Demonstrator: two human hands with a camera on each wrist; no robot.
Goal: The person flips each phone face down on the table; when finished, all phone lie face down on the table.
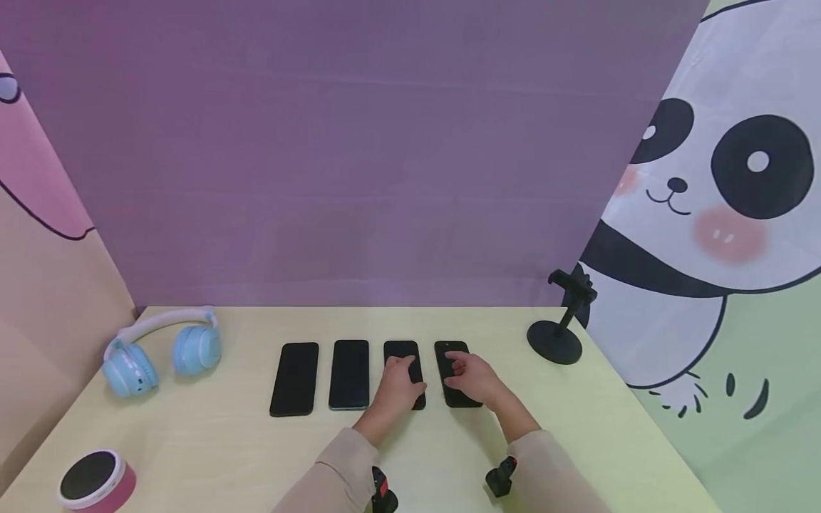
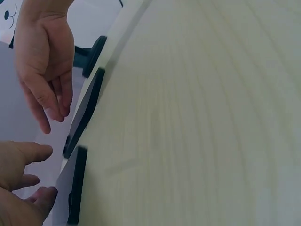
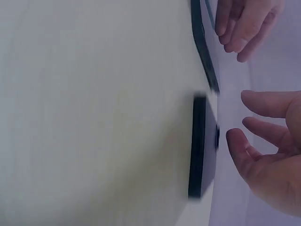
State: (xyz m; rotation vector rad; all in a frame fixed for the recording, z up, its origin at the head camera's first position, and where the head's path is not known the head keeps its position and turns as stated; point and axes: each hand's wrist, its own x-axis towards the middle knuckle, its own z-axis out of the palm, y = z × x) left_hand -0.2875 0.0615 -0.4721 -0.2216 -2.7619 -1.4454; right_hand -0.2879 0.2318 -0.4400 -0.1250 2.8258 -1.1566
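Observation:
Four black smartphones lie in a row: the far-left phone [image 1: 294,379], the second phone [image 1: 349,374], the third phone [image 1: 415,367] and the rightmost phone [image 1: 449,370]. My left hand [image 1: 398,386] hovers over the third phone, fingers loosely bent. In the left wrist view, a gap separates my left hand [image 2: 19,183] from the phone [image 2: 77,188] beside it. Above the rightmost phone is my right hand [image 1: 476,377], thumb and fingers spread apart. The right wrist view shows my right hand [image 3: 275,150] holding nothing, clear of the phone [image 3: 200,150].
Blue-and-white headphones [image 1: 160,349] lie at the table's left. A pink round object with a black top [image 1: 96,481] stands at the front left. A black stand [image 1: 558,338] is at the back right. Purple cloth [image 1: 359,157] hangs behind the pale wooden table [image 1: 212,456].

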